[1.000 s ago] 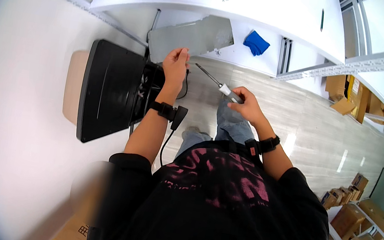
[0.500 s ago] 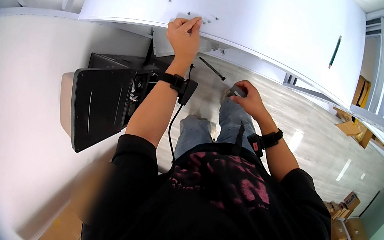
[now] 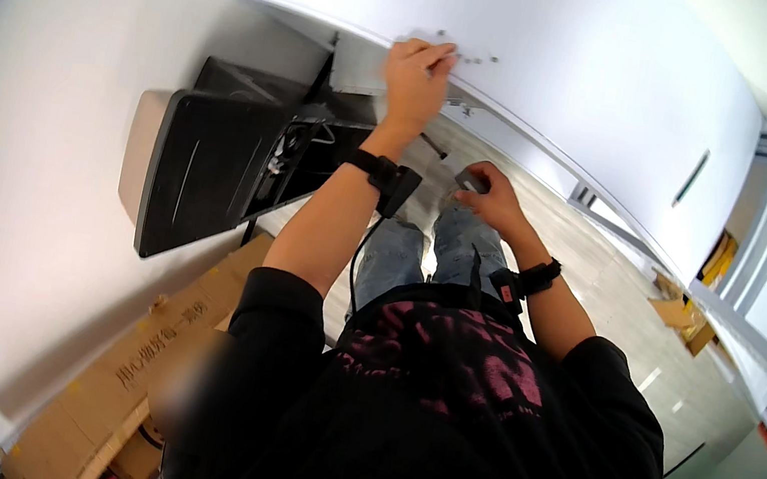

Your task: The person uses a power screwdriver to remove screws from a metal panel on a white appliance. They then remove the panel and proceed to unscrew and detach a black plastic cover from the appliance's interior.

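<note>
Bits (image 3: 495,59), likely screws, lie on the table (image 3: 591,92) beside the pinched left hand (image 3: 415,88), contents unclear; I'd expect them light, hard, best nipped by their heads; the right hand (image 3: 498,200) grips a screwdriver (image 3: 471,183).

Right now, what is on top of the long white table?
Small dark bits and a slim dark-green stick. The left hand covers part of the table; what lies beneath is hidden.
</note>
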`<state>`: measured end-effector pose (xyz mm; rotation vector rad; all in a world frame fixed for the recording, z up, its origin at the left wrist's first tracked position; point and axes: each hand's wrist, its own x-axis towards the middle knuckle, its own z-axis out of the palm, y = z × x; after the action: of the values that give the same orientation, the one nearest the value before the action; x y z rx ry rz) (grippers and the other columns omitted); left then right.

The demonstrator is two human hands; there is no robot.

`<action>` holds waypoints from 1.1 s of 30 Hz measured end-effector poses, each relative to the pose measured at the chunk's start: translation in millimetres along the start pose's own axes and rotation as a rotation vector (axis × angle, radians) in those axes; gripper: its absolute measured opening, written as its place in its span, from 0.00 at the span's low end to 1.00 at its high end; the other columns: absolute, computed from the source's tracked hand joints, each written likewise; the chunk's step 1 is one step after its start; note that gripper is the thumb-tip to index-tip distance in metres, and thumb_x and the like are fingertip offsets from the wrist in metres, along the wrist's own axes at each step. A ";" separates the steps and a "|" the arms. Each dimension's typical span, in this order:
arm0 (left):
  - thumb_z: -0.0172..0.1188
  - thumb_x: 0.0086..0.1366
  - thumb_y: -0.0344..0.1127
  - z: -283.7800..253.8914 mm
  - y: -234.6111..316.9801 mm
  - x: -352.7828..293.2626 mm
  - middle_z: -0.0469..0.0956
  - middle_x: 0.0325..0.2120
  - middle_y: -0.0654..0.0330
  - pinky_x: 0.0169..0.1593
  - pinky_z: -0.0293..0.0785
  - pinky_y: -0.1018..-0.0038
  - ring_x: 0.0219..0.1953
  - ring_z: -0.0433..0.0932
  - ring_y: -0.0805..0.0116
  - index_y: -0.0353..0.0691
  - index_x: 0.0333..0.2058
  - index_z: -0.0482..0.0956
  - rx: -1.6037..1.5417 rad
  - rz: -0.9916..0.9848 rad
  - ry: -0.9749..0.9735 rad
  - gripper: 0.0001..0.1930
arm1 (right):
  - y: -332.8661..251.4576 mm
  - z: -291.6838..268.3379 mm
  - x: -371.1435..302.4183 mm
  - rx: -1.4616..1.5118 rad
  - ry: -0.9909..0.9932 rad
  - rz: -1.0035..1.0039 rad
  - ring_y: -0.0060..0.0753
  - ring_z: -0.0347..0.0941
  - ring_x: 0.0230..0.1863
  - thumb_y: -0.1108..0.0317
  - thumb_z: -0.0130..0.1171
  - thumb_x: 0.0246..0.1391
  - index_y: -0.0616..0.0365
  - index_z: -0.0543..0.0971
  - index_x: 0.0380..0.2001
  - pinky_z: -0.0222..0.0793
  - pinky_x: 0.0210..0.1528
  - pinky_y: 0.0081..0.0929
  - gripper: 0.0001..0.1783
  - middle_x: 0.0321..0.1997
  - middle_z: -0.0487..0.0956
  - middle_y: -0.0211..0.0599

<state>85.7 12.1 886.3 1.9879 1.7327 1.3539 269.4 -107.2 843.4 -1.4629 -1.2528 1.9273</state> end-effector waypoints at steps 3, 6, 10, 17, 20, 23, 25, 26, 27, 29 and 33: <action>0.62 0.53 0.29 -18.1 -1.3 -11.2 0.76 0.27 0.59 0.38 0.68 0.67 0.34 0.71 0.59 0.40 0.32 0.82 -0.186 -0.147 -0.005 0.06 | -3.2 3.1 7.0 0.021 -0.012 0.039 0.27 0.70 0.36 0.71 0.65 0.41 0.59 0.71 0.43 0.67 0.37 0.24 0.22 0.37 0.75 0.34; 0.59 0.57 0.27 -61.5 -28.2 -43.5 0.76 0.25 0.59 0.32 0.68 0.78 0.26 0.72 0.71 0.36 0.34 0.80 -0.119 -0.205 -0.013 0.06 | 2.3 17.0 19.6 0.013 -0.047 0.121 0.21 0.69 0.32 0.68 0.62 0.45 0.57 0.71 0.44 0.64 0.27 0.21 0.21 0.35 0.74 0.31; 0.57 0.59 0.28 -117.9 -80.7 -108.4 0.77 0.25 0.62 0.31 0.69 0.80 0.26 0.72 0.77 0.35 0.35 0.79 -0.201 -0.520 -0.022 0.07 | 15.9 50.8 44.5 0.080 -0.109 0.161 0.21 0.69 0.28 0.64 0.60 0.50 0.56 0.71 0.45 0.64 0.27 0.21 0.19 0.31 0.73 0.29; 0.52 0.66 0.37 -172.9 -165.9 -166.8 0.76 0.39 0.58 0.40 0.74 0.74 0.38 0.76 0.71 0.36 0.50 0.69 -0.583 -1.296 -0.027 0.16 | 8.2 137.0 80.5 0.175 -0.255 0.265 0.16 0.65 0.21 0.56 0.58 0.54 0.55 0.69 0.51 0.56 0.18 0.17 0.24 0.27 0.72 0.28; 0.51 0.66 0.38 -173.2 -190.2 -158.1 0.74 0.45 0.56 0.43 0.74 0.72 0.42 0.76 0.68 0.37 0.52 0.67 -0.686 -1.271 0.011 0.18 | 14.2 167.2 88.6 0.218 -0.256 0.271 0.15 0.62 0.18 0.55 0.57 0.55 0.56 0.69 0.52 0.53 0.16 0.16 0.25 0.25 0.72 0.28; 0.53 0.65 0.38 -168.8 -208.0 -146.4 0.75 0.45 0.58 0.43 0.73 0.74 0.43 0.75 0.69 0.38 0.52 0.68 -0.665 -1.271 -0.026 0.18 | 19.7 187.3 94.6 0.282 -0.218 0.304 0.15 0.61 0.16 0.53 0.56 0.55 0.55 0.73 0.48 0.55 0.18 0.16 0.22 0.24 0.72 0.27; 0.54 0.65 0.38 -166.1 -216.6 -144.5 0.76 0.43 0.59 0.42 0.72 0.75 0.42 0.75 0.71 0.38 0.51 0.69 -0.615 -1.260 -0.090 0.18 | 26.1 195.3 101.2 0.343 -0.230 0.322 0.15 0.60 0.16 0.53 0.53 0.57 0.55 0.71 0.50 0.52 0.16 0.17 0.23 0.24 0.72 0.28; 0.55 0.64 0.37 -164.4 -219.2 -144.5 0.78 0.41 0.61 0.41 0.71 0.76 0.39 0.75 0.74 0.39 0.50 0.71 -0.562 -1.256 -0.095 0.17 | 29.7 198.1 103.6 0.374 -0.236 0.332 0.14 0.59 0.16 0.53 0.52 0.58 0.56 0.70 0.51 0.50 0.15 0.17 0.23 0.24 0.72 0.28; 0.55 0.64 0.37 -161.8 -220.7 -145.4 0.78 0.40 0.62 0.41 0.71 0.76 0.38 0.75 0.74 0.39 0.50 0.71 -0.520 -1.250 -0.098 0.16 | 33.2 200.5 105.4 0.389 -0.237 0.327 0.14 0.59 0.16 0.54 0.52 0.58 0.55 0.70 0.51 0.50 0.15 0.17 0.22 0.24 0.72 0.29; 0.55 0.64 0.36 -158.2 -218.4 -142.5 0.79 0.39 0.62 0.41 0.71 0.77 0.37 0.75 0.75 0.39 0.49 0.72 -0.440 -1.233 -0.101 0.16 | 36.7 203.1 107.6 0.416 -0.240 0.314 0.14 0.59 0.15 0.54 0.51 0.58 0.55 0.70 0.50 0.50 0.15 0.17 0.21 0.24 0.72 0.29; 0.55 0.64 0.36 -153.8 -220.9 -142.2 0.79 0.37 0.62 0.40 0.69 0.78 0.36 0.75 0.76 0.40 0.46 0.74 -0.625 -1.332 0.064 0.13 | 38.1 207.9 112.0 0.454 -0.217 0.279 0.13 0.57 0.13 0.57 0.52 0.58 0.58 0.72 0.47 0.54 0.16 0.15 0.19 0.21 0.71 0.28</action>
<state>-164.6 -105.6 759.1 0.2468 1.7056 1.1261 46.0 -125.9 759.8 -1.2631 -0.6413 2.4091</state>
